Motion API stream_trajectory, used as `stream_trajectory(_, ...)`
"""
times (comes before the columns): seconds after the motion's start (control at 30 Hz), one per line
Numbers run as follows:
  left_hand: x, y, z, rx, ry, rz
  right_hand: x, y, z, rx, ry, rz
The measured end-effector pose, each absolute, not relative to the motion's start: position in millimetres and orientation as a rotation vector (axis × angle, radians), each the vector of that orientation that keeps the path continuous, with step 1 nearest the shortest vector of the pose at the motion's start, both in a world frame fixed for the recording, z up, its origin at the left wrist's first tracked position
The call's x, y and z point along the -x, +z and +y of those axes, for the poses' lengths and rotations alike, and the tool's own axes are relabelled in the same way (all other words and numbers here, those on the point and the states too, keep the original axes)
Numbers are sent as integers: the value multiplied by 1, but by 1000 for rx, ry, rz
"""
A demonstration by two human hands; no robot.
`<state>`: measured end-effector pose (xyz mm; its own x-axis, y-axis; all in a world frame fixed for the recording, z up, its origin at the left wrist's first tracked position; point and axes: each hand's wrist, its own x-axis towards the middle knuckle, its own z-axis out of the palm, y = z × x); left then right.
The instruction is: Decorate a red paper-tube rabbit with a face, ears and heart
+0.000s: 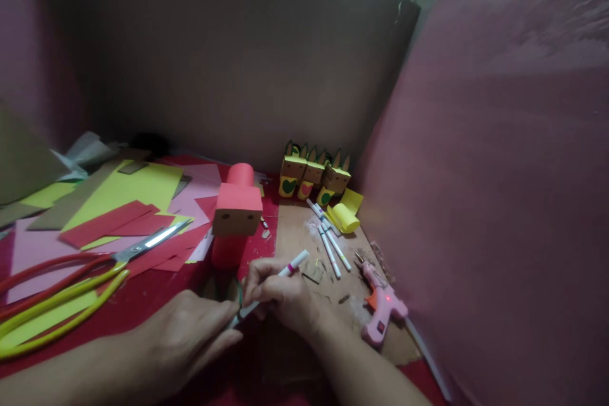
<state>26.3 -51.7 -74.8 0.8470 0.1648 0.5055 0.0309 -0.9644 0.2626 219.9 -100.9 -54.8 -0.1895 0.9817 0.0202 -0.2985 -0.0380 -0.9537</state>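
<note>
A: How far along is the work?

B: Partway, I'd judge. Three small box-headed figures of brown cardboard and yellow paper [314,172] stand at the far side of the desk [272,206], each with pointed ears and a heart shape in front; they look complete.

A: And the other one?

B: The figure with a red paper body and brown cardboard box head [236,222] stands just beyond the hands. Two dark dots mark its front, but no ears show on top. Two pointed brown cardboard pieces [209,290] are beside the left hand [185,320], one edged green; marking them seems under way.

A: How are the hands?

B: The right hand [285,295] pinches a slim white marker pen with a magenta band [299,261], slanting down to the left hand, whose fingers are bent; I can't tell what they grip.

A: What's left?

B: Ears, apparently. Its lower front is too dark to check for a heart.
</note>
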Motion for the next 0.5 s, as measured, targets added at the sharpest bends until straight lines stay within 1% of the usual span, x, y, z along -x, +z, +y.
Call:
stream_trajectory(0.2,-30,-66,-47,-2893,767,78,-220,-57,-101,890,1428,-1138)
stream_trajectory(0.33,-31,-81,-38,-2961,908,31,-221,-61,-99,889,1388,-1134)
stream_trajectory(0.5,-31,-95,-32,-2905,929,32,-222,-63,-97,865,1356,-1142)
